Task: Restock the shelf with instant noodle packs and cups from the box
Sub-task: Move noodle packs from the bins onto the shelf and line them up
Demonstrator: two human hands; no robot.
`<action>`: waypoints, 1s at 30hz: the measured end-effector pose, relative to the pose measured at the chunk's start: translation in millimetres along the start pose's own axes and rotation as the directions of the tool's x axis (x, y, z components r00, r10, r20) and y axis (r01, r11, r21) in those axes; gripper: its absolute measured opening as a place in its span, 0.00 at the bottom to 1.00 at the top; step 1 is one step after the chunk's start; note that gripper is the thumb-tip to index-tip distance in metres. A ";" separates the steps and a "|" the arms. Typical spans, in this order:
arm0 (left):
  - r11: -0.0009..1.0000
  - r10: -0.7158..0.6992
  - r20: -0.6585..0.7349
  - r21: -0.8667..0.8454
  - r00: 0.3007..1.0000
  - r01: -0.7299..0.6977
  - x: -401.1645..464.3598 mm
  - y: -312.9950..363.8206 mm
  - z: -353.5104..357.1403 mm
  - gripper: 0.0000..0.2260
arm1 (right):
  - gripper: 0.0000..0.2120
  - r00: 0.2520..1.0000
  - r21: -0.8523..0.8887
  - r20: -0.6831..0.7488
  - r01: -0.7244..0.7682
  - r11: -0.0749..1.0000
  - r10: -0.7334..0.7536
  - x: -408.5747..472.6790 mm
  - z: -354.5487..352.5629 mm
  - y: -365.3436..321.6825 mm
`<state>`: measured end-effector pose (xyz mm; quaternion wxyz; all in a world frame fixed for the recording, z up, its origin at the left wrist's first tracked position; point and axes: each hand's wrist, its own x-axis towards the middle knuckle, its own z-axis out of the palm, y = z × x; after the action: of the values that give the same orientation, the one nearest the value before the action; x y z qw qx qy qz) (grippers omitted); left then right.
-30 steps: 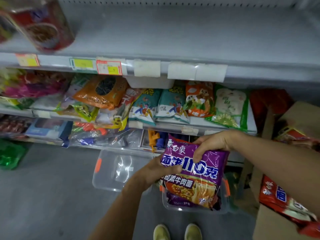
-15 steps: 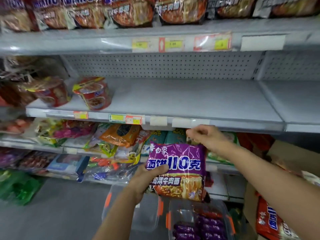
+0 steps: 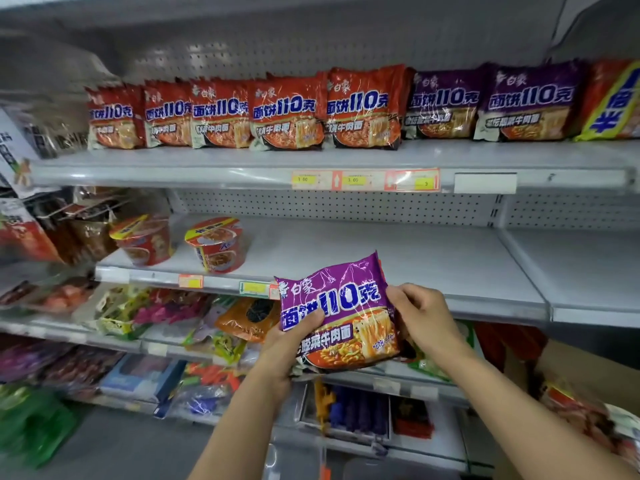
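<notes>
1. Purple noodle pack [image 3: 337,311]: held up in front of the shelving, approx. level w/ the front edge of the middle shelf [image 3: 398,261]; not yet resting on any shelf.
2. Left hand [image 3: 294,344]: grips the pack's lower-left part, thumb curled over the printed face, other fingers hidden behind.
3. Right hand [image 3: 420,315]: pinches the pack's right edge, fingers curled round it.
4. Top shelf [image 3: 242,157]: front row of red noodle packs [image 3: 287,112] at left & centre, two purple packs [image 3: 488,100] to their right, a yellow-and-blue pack [image 3: 613,102] at far right. Row looks near full; depth behind it cannot be told.
5. Middle shelf: only two red noodle cups [image 3: 180,240] at its left end; remainder shows bare shelf surface.
6. Cardboard box [image 3: 585,368]: lower right, partly in view, w/ red packs [image 3: 585,414] visible inside; blurred.
7. Progress (judgement): task is mid-way. Top row appears largely stocked; middle shelf still wants most of its cups/packs, & the box is not emptied. Pack in hand likely belongs w/ the purple ones above.
</notes>
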<state>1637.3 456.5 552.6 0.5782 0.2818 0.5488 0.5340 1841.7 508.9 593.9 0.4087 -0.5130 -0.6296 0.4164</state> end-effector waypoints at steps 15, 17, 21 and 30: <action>0.994 0.024 0.064 -0.105 0.998 -0.018 -4.8 51.1 12.2 0.38 | 0.19 1.000 0.145 0.003 -0.030 0.989 0.030 2.5 -15.0 -57.6; 0.995 0.040 0.110 -0.097 0.993 -0.029 -3.9 66.2 21.2 0.41 | 0.17 0.994 0.159 0.108 -0.038 0.987 0.021 3.2 -25.4 -70.6; 0.993 0.111 0.157 -0.053 0.981 -0.104 -3.5 101.4 45.3 0.36 | 0.19 0.992 0.101 0.126 -0.029 0.994 0.016 9.4 -46.1 -95.5; 0.978 0.197 0.192 0.036 0.961 -0.208 -7.3 156.6 108.9 0.28 | 0.12 0.998 0.142 0.042 -0.048 0.989 0.043 37.5 -104.3 -139.7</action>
<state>1692.1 520.5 723.8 0.5616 0.4014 0.4747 0.5460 1892.0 539.2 762.2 0.4225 -0.4885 -0.5941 0.4794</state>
